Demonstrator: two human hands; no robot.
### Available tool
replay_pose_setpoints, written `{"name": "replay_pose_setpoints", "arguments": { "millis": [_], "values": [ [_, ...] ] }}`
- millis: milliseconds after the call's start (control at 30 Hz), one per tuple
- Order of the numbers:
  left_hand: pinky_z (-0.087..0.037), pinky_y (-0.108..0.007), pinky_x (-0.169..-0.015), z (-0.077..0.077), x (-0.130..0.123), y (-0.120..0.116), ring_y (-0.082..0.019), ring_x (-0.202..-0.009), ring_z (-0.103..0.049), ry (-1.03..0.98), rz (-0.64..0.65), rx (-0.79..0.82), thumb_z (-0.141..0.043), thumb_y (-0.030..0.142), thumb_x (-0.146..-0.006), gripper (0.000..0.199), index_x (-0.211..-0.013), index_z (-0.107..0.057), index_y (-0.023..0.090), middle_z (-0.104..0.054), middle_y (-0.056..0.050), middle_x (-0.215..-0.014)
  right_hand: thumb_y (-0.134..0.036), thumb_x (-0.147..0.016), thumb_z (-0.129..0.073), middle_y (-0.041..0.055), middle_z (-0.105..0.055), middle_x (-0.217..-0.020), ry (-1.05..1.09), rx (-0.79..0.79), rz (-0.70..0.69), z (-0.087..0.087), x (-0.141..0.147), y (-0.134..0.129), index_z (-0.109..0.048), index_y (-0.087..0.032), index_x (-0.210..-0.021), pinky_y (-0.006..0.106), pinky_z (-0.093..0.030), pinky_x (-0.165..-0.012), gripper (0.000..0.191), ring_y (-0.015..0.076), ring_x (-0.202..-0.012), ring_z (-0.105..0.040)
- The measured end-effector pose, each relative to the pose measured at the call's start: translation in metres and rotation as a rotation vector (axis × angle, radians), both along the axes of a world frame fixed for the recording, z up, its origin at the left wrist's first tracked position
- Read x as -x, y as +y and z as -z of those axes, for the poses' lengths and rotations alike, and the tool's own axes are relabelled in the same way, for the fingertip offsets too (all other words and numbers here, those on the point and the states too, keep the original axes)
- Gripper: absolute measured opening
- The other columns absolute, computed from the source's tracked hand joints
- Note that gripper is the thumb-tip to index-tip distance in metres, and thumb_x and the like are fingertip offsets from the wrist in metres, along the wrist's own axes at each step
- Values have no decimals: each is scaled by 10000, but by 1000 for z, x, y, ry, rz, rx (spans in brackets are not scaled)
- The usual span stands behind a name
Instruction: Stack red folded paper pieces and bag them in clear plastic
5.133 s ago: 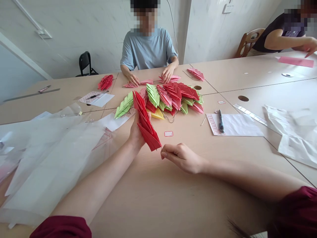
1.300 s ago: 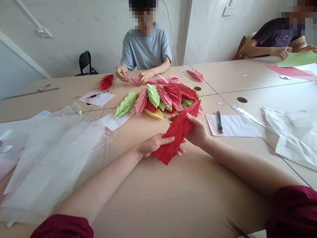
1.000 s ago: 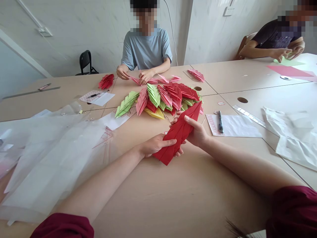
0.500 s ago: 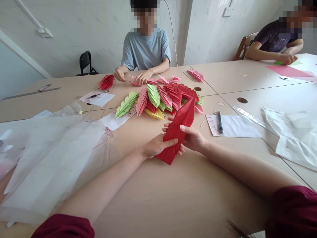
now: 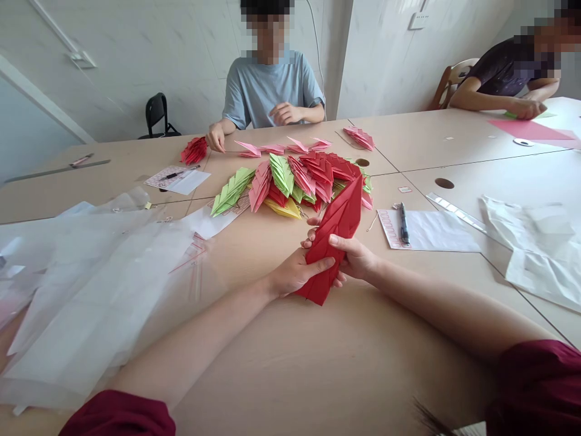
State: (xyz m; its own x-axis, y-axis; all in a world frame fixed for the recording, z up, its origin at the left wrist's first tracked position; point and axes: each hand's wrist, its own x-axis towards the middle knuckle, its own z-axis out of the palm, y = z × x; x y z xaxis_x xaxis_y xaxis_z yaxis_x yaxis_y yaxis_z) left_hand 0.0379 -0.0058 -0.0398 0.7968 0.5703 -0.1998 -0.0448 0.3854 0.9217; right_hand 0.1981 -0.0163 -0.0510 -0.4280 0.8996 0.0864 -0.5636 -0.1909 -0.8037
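Note:
A red folded-paper piece (image 5: pixel 333 233), long and pointed at the top, is held up tilted above the table between both hands. My left hand (image 5: pixel 295 269) grips its lower left side, thumb lying across the front face. On the other side, my right hand (image 5: pixel 356 257) clasps it with the thumb pressed on the front edge; its other fingers pass behind the paper and are partly hidden. Just beyond lies a heap of pleated paper pieces in green, pink, red and yellow, among them a green one (image 5: pixel 233 191) at its left end.
Plastic sheets (image 5: pixel 104 284) spread over the left side. A pen (image 5: pixel 403 224) lies on a printed paper (image 5: pixel 440 233) at right, near a white bag (image 5: pixel 533 248). Across the table sits a person in a light blue shirt (image 5: pixel 275 91); another person (image 5: pixel 503 79) works at far right.
Both my hands and the red paper piece have shifted slightly right, and its folds show more. The person opposite has lifted one hand off the pink pieces.

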Motion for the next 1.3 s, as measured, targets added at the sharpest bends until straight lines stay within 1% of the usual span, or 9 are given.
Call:
{"name": "replay_pose_setpoints", "arguments": {
  "millis": [167,300,567,767,900,1033,1133,1200,1300],
  "values": [
    [-584,-357,-687,4,-3,-1,-205,-686,-696,-10,-86,-42,-719,480,-785,474,-1063,-627,106,-722,-107,-819,-392,-774,-719,46,-637,-1037,-106,-6,1,-6,3,0,-500,-259,-1209,193,-419,-260,504,125,-545,-599],
    [-588,-394,-739,4,-2,4,-247,-743,-710,69,-128,-78,-709,543,-763,499,-942,-677,78,-727,-140,-839,-431,-796,-702,67,-676,-1017,-188,-16,150,-8,4,3,-532,-239,-1224,209,-389,-277,499,110,-482,-562],
    [-574,-421,-800,6,-2,7,-283,-827,-715,81,-195,-57,-727,569,-729,559,-1000,-673,84,-731,-156,-905,-556,-872,-554,19,-624,-612,-315,1,222,-8,8,1,-657,-174,-1111,231,-271,-287,463,87,-341,-403],
    [-557,-405,-790,4,4,15,-290,-874,-704,122,-78,18,-731,552,-739,545,-1030,-665,96,-727,-165,-926,-515,-788,-678,66,-702,-850,-312,11,337,-10,7,1,-682,-179,-1051,232,-301,-348,427,98,-449,-489],
    [-549,-372,-763,-17,21,31,-253,-819,-705,297,63,-3,-728,522,-751,490,-1028,-661,124,-722,-146,-951,-545,-783,-665,65,-688,-801,-286,24,419,-5,3,7,-676,-160,-950,285,-457,-513,419,160,-595,-589],
    [-520,-331,-740,-47,46,50,-252,-846,-684,604,224,-378,-717,562,-726,481,-1016,-664,182,-719,-81,-944,-598,-849,-536,63,-672,-1037,-329,-68,664,-1,-12,24,-613,-216,-990,382,-511,-850,415,227,-975,-629],
    [-487,-346,-837,-63,59,57,-269,-980,-632,828,75,-907,-672,633,-719,567,-1093,-641,208,-677,-73,-1061,-539,-890,-515,32,-587,-1233,-526,-291,946,-6,-26,31,-555,-270,-1079,397,-432,-1002,331,203,-1161,-541],
    [-457,-380,-912,-69,65,56,-279,-1065,-588,877,-35,-1146,-611,659,-759,606,-1176,-598,219,-633,-84,-1150,-498,-905,-521,48,-580,-1244,-694,-503,893,-13,-32,30,-547,-266,-1109,404,-414,-1023,310,207,-1181,-528],
    [-414,-396,-998,-70,73,46,-279,-1175,-525,882,-43,-1255,-560,659,-805,609,-1267,-542,262,-569,-62,-1277,-475,-892,-561,79,-598,-1238,-953,-796,503,-21,-33,22,-542,-250,-1193,427,-428,-1011,377,243,-1175,-546]
  ]
}}
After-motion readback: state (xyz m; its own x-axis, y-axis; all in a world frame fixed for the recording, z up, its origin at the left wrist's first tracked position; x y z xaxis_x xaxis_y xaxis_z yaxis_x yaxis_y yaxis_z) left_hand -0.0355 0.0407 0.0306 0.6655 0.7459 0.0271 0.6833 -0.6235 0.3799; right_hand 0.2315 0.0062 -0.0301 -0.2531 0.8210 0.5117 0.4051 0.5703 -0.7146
